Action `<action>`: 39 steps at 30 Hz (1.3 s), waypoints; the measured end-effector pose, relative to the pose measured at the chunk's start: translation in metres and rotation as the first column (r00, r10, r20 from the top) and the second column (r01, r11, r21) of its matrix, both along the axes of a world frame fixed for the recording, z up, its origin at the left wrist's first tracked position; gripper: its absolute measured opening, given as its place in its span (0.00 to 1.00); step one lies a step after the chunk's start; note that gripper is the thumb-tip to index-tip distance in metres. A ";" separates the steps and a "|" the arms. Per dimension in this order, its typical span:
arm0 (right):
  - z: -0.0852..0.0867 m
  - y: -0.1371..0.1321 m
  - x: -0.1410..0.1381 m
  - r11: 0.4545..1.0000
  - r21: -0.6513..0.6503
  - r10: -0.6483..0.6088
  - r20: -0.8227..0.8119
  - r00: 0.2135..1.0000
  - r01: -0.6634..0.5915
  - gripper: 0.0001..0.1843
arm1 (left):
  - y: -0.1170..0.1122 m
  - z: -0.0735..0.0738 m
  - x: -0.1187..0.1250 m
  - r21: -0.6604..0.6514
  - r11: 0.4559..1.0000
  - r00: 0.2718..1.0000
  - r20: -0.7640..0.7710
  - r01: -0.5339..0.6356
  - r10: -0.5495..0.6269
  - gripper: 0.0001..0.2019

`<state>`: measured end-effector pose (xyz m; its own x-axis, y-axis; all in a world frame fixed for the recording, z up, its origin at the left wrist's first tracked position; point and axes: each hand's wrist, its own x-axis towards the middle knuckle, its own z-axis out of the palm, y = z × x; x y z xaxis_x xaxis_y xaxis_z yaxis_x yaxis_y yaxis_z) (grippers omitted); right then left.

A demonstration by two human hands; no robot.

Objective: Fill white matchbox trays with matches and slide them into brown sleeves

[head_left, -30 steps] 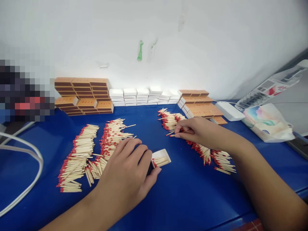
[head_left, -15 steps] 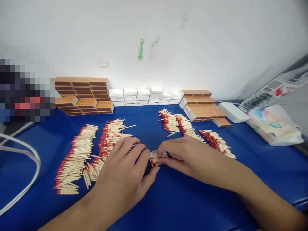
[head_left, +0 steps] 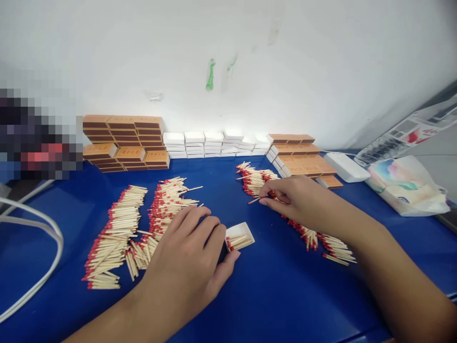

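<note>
Loosely piled wooden matches (head_left: pixel 123 224), rectangular tray (head_left: pixel 240 229)

On the blue table (head_left: pixel 271 295), matchsticks (head_left: pixel 123 219) are heaped beside the left hand (head_left: pixel 193 247) and right hand (head_left: pixel 293 197); a matchbox tray (head_left: pixel 243 227) is set between, matchboxes (head_left: pixel 124 126) stacked beyond.

The white tray (head_left: pixel 247 227) is partly hidden by the left hand (head_left: pixel 193 247); matches (head_left: pixel 253 185) are partly covered by the right hand (head_left: pixel 296 197).

On the blue desk (head_left: pixel 282 295), red-tipped wooden matches (head_left: pixel 123 219) lie left of, right of and inside a rectangular white cardboard tray (head_left: pixel 247 229); far behind, oblong white boxes (head_left: pixel 213 144) stand between left and right stacks of orange cardboard matchboxes (head_left: pixel 123 131).
</note>
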<state>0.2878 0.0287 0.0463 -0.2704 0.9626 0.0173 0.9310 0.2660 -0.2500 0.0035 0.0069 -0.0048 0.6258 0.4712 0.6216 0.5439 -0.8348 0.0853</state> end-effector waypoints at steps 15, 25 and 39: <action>-0.008 0.008 0.010 0.987 -0.155 0.040 -0.051 0.998 -0.048 0.13 | -0.001 -0.001 -0.001 -0.006 1.000 1.000 -0.011 0.001 -0.001 0.09; -0.008 0.010 0.017 0.998 -0.068 0.005 -0.027 1.000 -0.007 0.08 | -0.002 -0.001 -0.001 -0.004 1.000 1.000 -0.013 0.005 -0.005 0.09; 0.001 -0.008 -0.011 0.994 -0.064 0.078 -0.108 0.991 -0.086 0.16 | 0.002 -0.001 -0.001 -0.014 1.000 1.000 0.016 -0.006 0.007 0.08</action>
